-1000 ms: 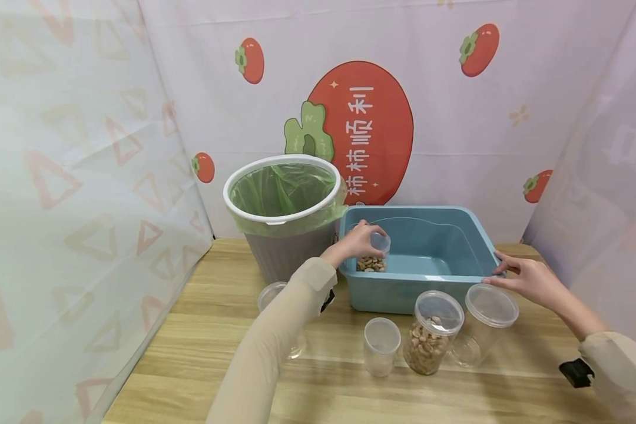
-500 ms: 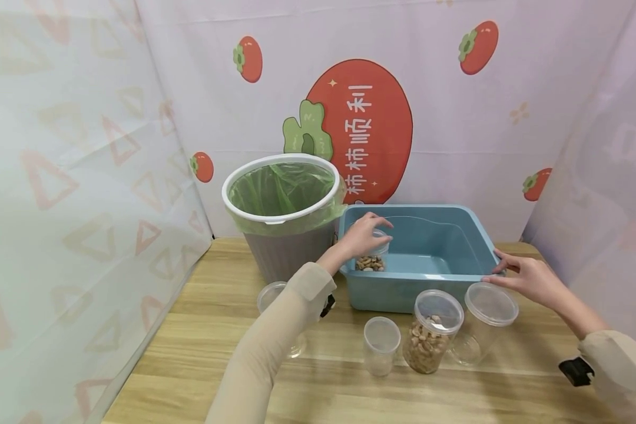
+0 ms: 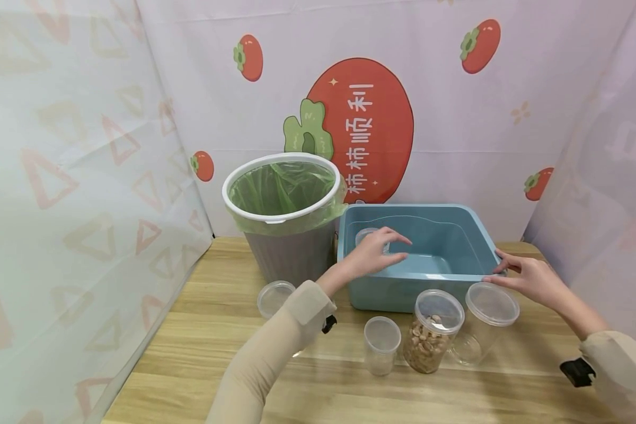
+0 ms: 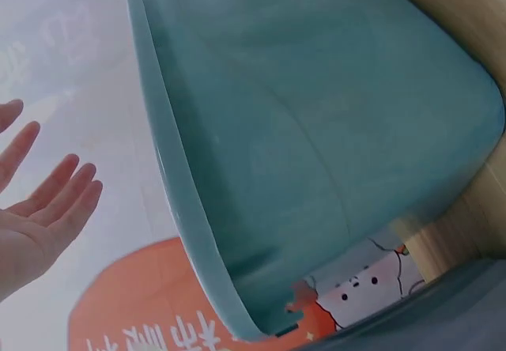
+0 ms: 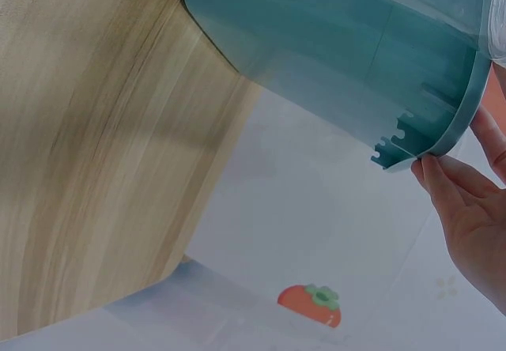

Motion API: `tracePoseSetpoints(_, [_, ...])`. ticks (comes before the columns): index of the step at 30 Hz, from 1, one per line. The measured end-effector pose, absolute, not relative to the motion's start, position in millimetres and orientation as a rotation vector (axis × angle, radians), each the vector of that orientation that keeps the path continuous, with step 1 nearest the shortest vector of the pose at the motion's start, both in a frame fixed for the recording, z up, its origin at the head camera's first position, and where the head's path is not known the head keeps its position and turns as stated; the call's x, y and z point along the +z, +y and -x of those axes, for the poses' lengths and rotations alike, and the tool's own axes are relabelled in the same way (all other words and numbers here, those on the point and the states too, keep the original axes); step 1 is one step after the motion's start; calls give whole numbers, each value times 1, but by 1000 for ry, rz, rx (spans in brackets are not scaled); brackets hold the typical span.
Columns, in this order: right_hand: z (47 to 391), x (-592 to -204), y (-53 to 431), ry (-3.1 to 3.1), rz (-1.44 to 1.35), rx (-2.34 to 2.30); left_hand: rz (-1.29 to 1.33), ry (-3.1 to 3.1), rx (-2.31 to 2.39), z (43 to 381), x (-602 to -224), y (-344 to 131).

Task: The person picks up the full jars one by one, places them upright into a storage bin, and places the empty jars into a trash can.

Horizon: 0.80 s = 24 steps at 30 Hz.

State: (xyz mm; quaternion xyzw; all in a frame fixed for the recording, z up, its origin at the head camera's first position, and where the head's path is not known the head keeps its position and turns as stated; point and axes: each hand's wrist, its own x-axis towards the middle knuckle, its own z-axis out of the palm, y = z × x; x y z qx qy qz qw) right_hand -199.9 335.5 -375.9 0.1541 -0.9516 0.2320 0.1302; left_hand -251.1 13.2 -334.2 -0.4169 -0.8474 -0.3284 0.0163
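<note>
A bin (image 3: 288,253) stands beside the blue tub (image 3: 387,299), whose left end holds a clear jar (image 3: 367,233) — partly hidden by the left hand (image 3: 377,253), loosely spread. A cup (image 3: 381,348) and a filled jar (image 3: 429,346) stand in front — farther right, the right hand (image 3: 530,280) grips the tub's corner.

I see bright, soft light across the head view: well left of the left hand (image 3: 372,254) and its fingers, the side cloth (image 3: 58,176) pales toward white, while beyond the fingers of the right hand (image 3: 530,282) the opposite cloth (image 3: 604,153) looks greyer. White glare runs along the front rim of the blue tub (image 3: 434,277) between the two sets of fingers. Soft shadow dulls the table (image 3: 191,347) below the right fingers. Both wrist views are dimmer; in the right one the tub's corner breaks into jagged notches beside the fingers.
</note>
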Motion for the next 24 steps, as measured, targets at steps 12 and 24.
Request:
tracePoseSetpoints(12, [200,-377,336,-2772,-439,673,1519,-2560,-932,216,-355,24])
tracePoseSetpoints(24, [200,-377,336,-2773,-433,665,1603,-2664,-785,198,-372,38])
